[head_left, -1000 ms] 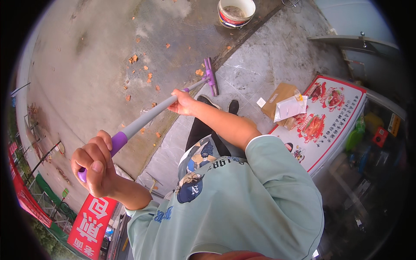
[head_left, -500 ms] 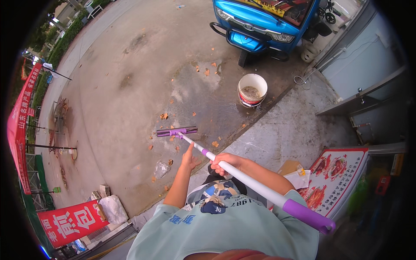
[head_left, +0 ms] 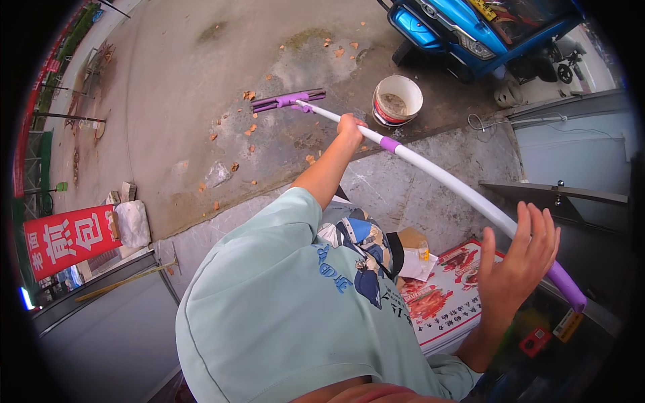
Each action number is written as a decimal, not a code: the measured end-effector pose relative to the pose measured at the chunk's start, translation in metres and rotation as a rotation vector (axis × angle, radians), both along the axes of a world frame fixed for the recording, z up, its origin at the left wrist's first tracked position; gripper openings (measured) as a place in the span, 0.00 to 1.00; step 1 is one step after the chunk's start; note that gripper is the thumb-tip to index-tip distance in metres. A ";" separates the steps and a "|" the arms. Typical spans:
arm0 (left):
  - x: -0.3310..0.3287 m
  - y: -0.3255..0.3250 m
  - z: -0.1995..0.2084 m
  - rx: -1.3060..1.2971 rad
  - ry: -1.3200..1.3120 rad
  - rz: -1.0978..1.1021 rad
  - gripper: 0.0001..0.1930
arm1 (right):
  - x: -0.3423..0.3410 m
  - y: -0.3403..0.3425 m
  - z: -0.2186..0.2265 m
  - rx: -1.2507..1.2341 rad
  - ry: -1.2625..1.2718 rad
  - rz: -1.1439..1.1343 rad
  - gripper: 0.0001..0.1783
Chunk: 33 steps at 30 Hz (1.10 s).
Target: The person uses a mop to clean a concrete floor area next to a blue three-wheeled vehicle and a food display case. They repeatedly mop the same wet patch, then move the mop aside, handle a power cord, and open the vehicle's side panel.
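Where the concrete yard meets the paler step, a mop (head_left: 430,171) runs slantwise: its purple head (head_left: 287,101) lies flat on the damp concrete, its white pole rises toward the lower right and ends in a purple grip (head_left: 566,285). Left hand (head_left: 351,127): closed round the pole just below the head, arm outstretched. Right hand (head_left: 521,258): open, fingers spread, palm against the pole just above the grip, not closed on it. Bucket (head_left: 397,101): white, near the pole on its far side, apart from it, murky contents hard to make out. Blue vehicle (head_left: 480,30): behind the bucket, cut off by the upper rim. Open room: broad bare concrete to the left of the head, strewn with orange scraps (head_left: 249,95); a step edge crosses under the pole. Red banner (head_left: 67,238) and a whitish sack (head_left: 132,223): left, beside a grey ledge. Printed board (head_left: 447,292): lower right, partly covered by the person's pale green shirt (head_left: 282,316) and right forearm. Grey doorway (head_left: 578,144): right, bent by the lens. Ground directly below the person: hidden by the shirt.
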<state>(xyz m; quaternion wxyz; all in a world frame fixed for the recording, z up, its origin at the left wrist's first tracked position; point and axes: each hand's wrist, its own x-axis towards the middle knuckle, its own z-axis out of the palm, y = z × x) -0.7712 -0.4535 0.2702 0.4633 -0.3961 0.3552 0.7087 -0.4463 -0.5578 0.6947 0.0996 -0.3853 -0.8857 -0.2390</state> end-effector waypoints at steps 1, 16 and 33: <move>0.003 0.006 -0.002 0.041 -0.037 0.049 0.11 | 0.005 0.024 -0.005 -0.068 -0.090 -0.182 0.23; -0.057 -0.011 -0.009 0.067 -0.028 -0.158 0.11 | -0.027 0.061 -0.105 -2.035 0.185 -0.641 0.16; -0.363 -0.013 -0.059 -0.187 0.660 -0.283 0.46 | -0.061 0.018 -0.031 -2.452 0.535 -0.997 0.20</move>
